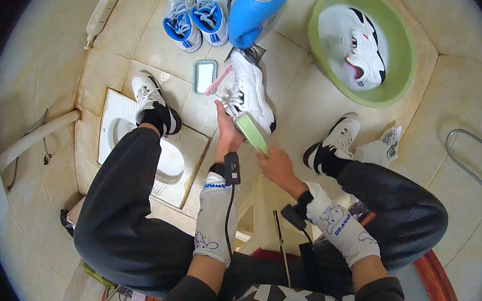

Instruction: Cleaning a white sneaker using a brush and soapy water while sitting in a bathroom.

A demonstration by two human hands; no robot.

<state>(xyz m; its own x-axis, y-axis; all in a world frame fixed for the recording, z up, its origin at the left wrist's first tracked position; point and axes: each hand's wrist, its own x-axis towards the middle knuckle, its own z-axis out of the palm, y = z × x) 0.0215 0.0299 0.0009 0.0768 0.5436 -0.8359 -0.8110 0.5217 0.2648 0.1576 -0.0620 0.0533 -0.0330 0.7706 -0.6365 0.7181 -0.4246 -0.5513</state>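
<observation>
A white sneaker (pixel 252 91) with black trim is held out before me. My left hand (pixel 228 128) grips it on its left side; most of the fingers are hidden. My right hand (pixel 280 168) is closed around the handle of a light green scrubbing brush (pixel 251 129). The brush head lies against or just over the near end of the sneaker; its bristles are hidden from me. Left of the sneaker are a pink-handled brush (pixel 219 80) and a blue-green soap dish (pixel 204 76) with something white in it.
A green basin (pixel 399 89) holds sudsy water and another white sneaker (pixel 370 54). Blue-and-white high-top shoes (pixel 196 13) stand beside a blue plastic container (pixel 254 14). A squat toilet (pixel 170 159) lies left, a white bottle (pixel 101 19) by the wall, a metal rail (pixel 468 166) right.
</observation>
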